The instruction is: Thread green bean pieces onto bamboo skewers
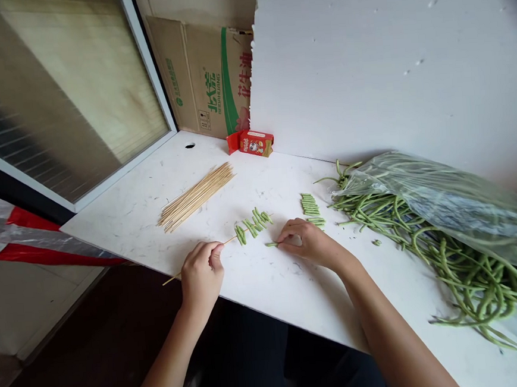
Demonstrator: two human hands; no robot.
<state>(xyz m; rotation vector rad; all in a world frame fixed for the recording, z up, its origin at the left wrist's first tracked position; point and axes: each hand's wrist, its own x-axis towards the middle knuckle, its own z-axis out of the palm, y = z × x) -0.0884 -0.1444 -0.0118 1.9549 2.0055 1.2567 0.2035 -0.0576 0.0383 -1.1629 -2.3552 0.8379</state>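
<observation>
My left hand is closed around a thin wooden skewer, whose blunt end sticks out to the left past my wrist. Several short green bean pieces are threaded crosswise on the skewer's far part. Between the fingertips of my right hand is one cut green bean piece, low over the white table and apart from the skewer. Just beyond that hand, more cut pieces lie in a neat row.
Loose skewers lie in a bundle at the left. On the right, long green beans spill from a clear plastic bag. A small red box stands at the back, before a cardboard carton. A framed glass panel borders the table's left.
</observation>
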